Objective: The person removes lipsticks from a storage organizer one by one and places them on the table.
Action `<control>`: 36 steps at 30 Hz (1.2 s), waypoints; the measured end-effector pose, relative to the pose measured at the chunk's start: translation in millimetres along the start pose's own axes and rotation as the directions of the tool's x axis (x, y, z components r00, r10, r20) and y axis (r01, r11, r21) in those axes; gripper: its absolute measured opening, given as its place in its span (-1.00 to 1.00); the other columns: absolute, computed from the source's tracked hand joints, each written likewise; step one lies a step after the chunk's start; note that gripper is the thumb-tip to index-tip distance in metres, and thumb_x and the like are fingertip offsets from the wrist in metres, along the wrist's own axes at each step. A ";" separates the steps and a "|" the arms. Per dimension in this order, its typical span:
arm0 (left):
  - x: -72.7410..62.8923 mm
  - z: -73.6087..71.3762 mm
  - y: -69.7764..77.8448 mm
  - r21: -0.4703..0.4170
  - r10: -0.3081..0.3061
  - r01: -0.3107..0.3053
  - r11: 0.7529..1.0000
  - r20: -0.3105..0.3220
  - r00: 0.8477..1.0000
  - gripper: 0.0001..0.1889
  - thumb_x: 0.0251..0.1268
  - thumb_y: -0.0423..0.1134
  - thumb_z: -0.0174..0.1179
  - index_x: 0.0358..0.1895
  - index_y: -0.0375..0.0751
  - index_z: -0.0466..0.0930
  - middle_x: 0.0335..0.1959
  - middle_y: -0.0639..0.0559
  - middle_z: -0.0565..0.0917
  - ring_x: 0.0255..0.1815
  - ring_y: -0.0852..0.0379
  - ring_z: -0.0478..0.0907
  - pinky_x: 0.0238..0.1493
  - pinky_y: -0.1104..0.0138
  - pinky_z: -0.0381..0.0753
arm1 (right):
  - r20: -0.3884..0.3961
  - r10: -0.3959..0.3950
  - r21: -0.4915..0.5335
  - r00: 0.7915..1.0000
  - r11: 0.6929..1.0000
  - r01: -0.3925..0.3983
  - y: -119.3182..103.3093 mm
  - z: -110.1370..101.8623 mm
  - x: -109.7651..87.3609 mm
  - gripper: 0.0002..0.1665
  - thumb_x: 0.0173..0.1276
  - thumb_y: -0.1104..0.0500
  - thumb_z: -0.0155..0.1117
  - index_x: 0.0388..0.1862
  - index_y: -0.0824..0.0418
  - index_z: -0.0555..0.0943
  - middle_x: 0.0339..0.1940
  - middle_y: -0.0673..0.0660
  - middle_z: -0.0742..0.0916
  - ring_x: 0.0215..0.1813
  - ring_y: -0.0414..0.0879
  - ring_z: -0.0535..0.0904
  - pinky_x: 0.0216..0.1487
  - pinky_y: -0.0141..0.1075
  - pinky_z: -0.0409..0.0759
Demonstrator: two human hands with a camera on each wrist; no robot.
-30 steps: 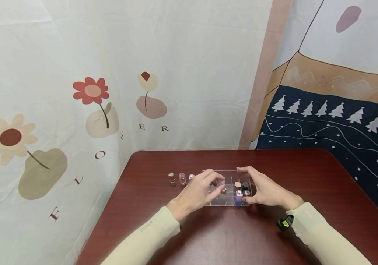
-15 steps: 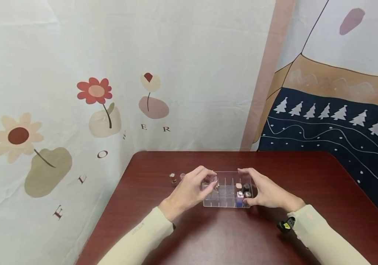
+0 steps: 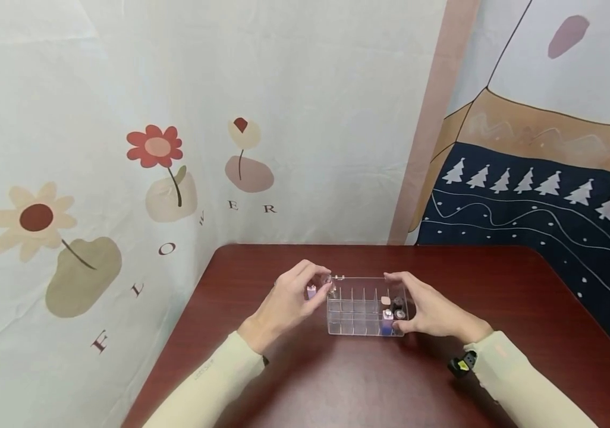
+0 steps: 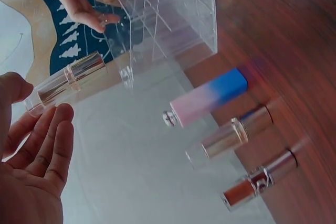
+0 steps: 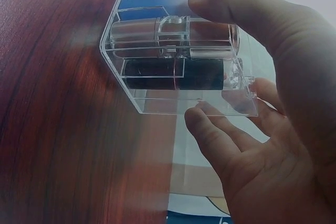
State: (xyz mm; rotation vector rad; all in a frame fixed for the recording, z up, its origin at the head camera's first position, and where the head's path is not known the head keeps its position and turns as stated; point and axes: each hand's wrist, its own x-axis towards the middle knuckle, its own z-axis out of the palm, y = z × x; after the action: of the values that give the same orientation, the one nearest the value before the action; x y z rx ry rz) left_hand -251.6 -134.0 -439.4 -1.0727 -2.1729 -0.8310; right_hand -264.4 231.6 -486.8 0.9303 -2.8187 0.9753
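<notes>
My left hand pinches a lipstick with a clear cap and a shiny gold tube between thumb and fingertips. It is at the back left corner of a clear divided lipstick organizer. My right hand grips the organizer's right end, thumb at the front and fingers at the back. Inside that end stand a pink-and-blue lipstick, a dark tube and a rose-coloured tube with a silvery band. Several compartments toward the left hold nothing.
Left of the organizer, three lipsticks stand in a row on the dark red table: a pink-and-blue one, a gold one with a clear cap and a reddish-brown one. Printed cloth hangs behind the table.
My left hand has moved left with the lipstick, from above the organizer's middle to its left end. My right hand has kept its grip on the organizer.
</notes>
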 end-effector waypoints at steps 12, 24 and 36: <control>-8.2 -16.7 -15.7 0.011 -0.066 0.066 0.998 -0.029 0.997 -0.76 0.48 -0.51 0.51 0.12 -0.30 0.77 -0.10 -0.03 0.79 -0.26 0.09 0.80 -0.20 0.41 0.83 | -0.009 -0.026 0.005 1.000 1.000 0.026 1.3 -0.6 2.5 0.20 0.22 0.11 0.87 0.75 0.17 0.39 0.66 0.22 0.66 0.41 0.07 0.75 0.46 0.28 0.79; -10.9 -30.0 -28.6 0.048 -0.106 0.111 0.993 -0.089 0.990 -0.74 0.44 -0.52 0.52 0.12 -0.33 0.79 -0.14 -0.06 0.77 -0.25 0.09 0.80 -0.22 0.21 0.88 | -0.009 -0.006 -0.005 1.000 1.000 0.005 4.4 0.3 1.2 0.22 0.19 0.16 0.86 0.75 0.16 0.39 0.68 0.17 0.65 0.40 0.01 0.74 0.48 0.20 0.79; -20.8 -45.3 -46.2 0.104 -0.159 0.174 0.979 -0.134 0.978 -0.74 0.45 -0.51 0.50 0.14 -0.33 0.80 -0.11 -0.05 0.80 -0.19 0.09 0.80 -0.18 0.20 0.88 | -0.009 -0.018 0.008 1.000 1.000 0.018 5.4 1.4 1.0 0.20 0.22 0.12 0.87 0.74 0.16 0.39 0.68 0.20 0.64 0.43 0.09 0.74 0.48 0.29 0.77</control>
State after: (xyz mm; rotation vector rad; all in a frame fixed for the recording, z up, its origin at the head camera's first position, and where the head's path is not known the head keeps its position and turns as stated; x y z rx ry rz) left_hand -269.5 -199.6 -437.9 -0.7691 -2.1971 -0.8122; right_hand -268.0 233.7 -490.7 0.9489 -2.7963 0.9866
